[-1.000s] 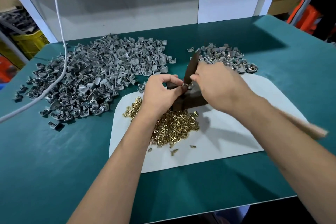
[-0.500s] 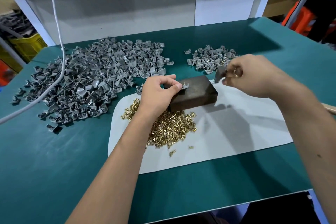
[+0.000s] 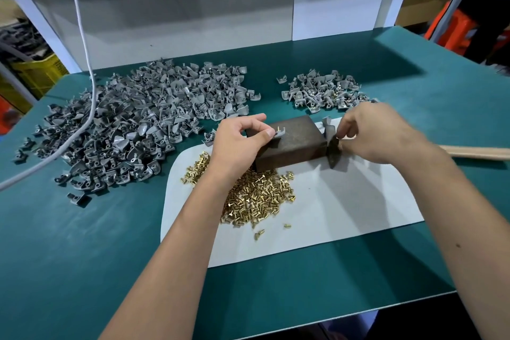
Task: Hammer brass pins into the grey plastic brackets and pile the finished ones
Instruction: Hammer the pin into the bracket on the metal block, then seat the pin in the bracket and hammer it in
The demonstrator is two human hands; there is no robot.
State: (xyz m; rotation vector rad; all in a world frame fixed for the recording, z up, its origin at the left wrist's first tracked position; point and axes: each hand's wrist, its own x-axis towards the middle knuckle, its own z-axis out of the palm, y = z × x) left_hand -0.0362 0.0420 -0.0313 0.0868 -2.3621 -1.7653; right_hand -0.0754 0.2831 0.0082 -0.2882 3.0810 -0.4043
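Bracket (image 3: 279, 133) w/ pin (image 3: 278, 128) upright sits on the block (image 3: 292, 143), pinched by our left hand (image 3: 237, 143). Right hand (image 3: 369, 138) grips hammer (image 3: 333, 152) near its head. We should strike square, light taps, fingers clear; finished pile (image 3: 323, 91) lies behind on counter (image 3: 82, 257).

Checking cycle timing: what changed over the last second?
The right hand with the hammer left the block, swung toward the finished pile, then lowered the head beside the block. The left hand kept pinching the bracket; the piles stayed.
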